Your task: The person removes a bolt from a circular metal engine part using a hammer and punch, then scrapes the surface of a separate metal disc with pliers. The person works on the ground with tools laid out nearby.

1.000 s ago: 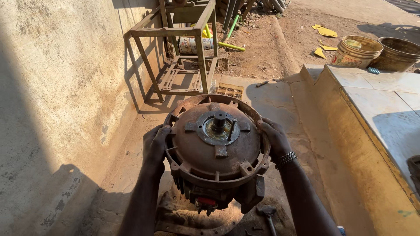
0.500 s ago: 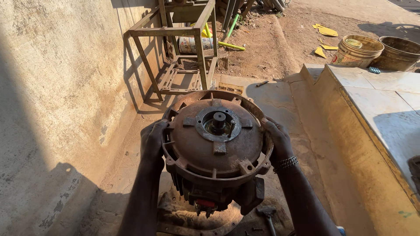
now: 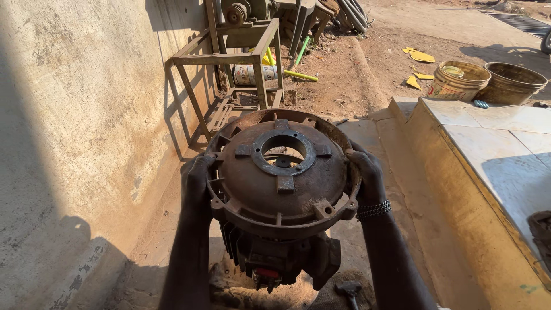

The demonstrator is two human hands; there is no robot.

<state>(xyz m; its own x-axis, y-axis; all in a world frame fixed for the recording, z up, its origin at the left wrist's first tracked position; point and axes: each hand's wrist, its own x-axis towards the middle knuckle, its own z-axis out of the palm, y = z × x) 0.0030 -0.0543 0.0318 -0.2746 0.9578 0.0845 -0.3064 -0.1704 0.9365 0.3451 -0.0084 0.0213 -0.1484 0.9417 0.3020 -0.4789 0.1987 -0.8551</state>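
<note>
- My left hand [image 3: 198, 183] and right hand [image 3: 367, 178] are apart, each clamped on an opposite edge of the rusty round end cover [image 3: 281, 178].
- The cover sits between my hands, tilted toward me, above the motor body [image 3: 275, 258] that stands on the ground below them.
- Through the cover's centre hole I see no shaft, only ground and metal beyond, so I judge the cover is lifted free of the motor; setting it down is what's left.
- A hammer [image 3: 349, 289] lies on the ground just below my right wrist, beside the motor.
- Right of my right hand runs the tiled worktop [image 3: 493, 149]; two buckets [image 3: 459, 80] stand beyond its far end.
- Ahead of both hands stands a metal frame [image 3: 235, 74] against the wall.
</note>
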